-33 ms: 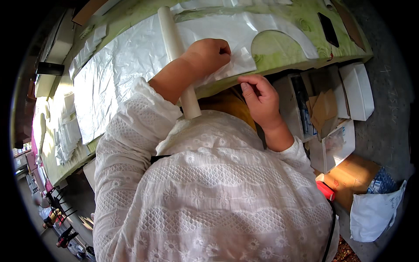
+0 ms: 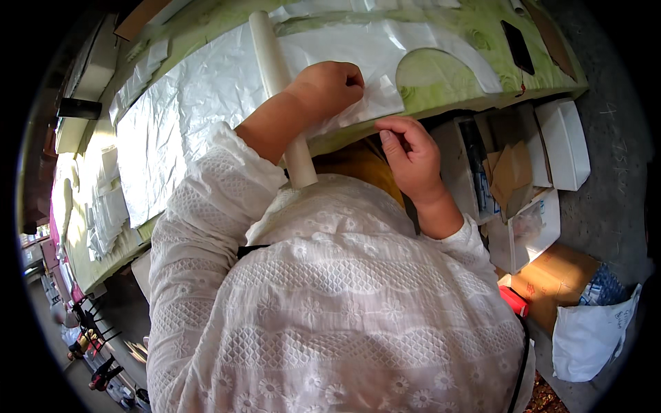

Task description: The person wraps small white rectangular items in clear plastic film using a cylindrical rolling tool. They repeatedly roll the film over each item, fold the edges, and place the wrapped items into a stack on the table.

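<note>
My left hand (image 2: pixel 329 86) is closed in a fist above white plastic film (image 2: pixel 200 89) spread over the table. Its fingertips are turned away, so anything inside the fist is hidden. Under my left wrist runs a long pale tube (image 2: pixel 270 51), lying across the film with its near end over the table edge, close to my body. My right hand (image 2: pixel 416 160) is just off the table's front edge. Its fingers are curled, with thumb and forefinger close together; I cannot make out anything between them. A white curved strip (image 2: pixel 458 51) lies on the table beyond it.
The table (image 2: pixel 441 100) has a green patterned cover. A black phone (image 2: pixel 518 47) lies at its far right. Below on the right stand an open white box (image 2: pixel 561 144), a brown carton (image 2: pixel 558 275) and a white bag (image 2: pixel 592 337). Stacked white sheets (image 2: pixel 107 213) lie at the left.
</note>
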The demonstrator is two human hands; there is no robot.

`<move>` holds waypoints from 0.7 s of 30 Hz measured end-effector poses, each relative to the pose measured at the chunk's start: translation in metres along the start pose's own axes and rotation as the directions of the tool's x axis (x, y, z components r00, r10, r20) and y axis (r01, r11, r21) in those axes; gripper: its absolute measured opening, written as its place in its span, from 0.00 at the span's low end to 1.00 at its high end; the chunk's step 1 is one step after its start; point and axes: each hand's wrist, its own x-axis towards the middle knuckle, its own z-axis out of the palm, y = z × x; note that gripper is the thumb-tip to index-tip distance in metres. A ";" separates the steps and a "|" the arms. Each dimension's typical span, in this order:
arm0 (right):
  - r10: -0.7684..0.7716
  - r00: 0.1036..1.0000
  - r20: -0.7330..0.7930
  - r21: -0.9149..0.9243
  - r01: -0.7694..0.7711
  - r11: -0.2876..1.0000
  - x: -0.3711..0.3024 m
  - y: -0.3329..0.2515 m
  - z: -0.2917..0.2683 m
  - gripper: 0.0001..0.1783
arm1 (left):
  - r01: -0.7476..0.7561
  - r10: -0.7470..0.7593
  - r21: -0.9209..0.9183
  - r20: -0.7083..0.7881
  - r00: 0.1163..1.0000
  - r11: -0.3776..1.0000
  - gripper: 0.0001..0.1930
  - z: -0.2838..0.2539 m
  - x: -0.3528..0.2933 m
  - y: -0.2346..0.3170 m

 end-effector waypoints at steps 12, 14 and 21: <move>-0.468 0.883 0.012 -0.419 0.430 0.800 0.074 0.003 0.004 0.11 | 0.000 -0.034 -0.209 -0.161 0.986 0.978 0.13 -0.011 -0.012 -0.005; -0.464 0.876 0.133 -0.518 0.461 0.721 0.098 0.011 0.004 0.08 | 0.011 -0.033 -0.153 -0.141 0.989 0.988 0.13 -0.009 -0.011 -0.001; -0.287 0.951 0.118 -0.597 0.298 0.744 0.076 0.020 -0.015 0.10 | -0.002 -0.020 -0.144 -0.150 0.989 0.990 0.13 -0.008 -0.003 -0.014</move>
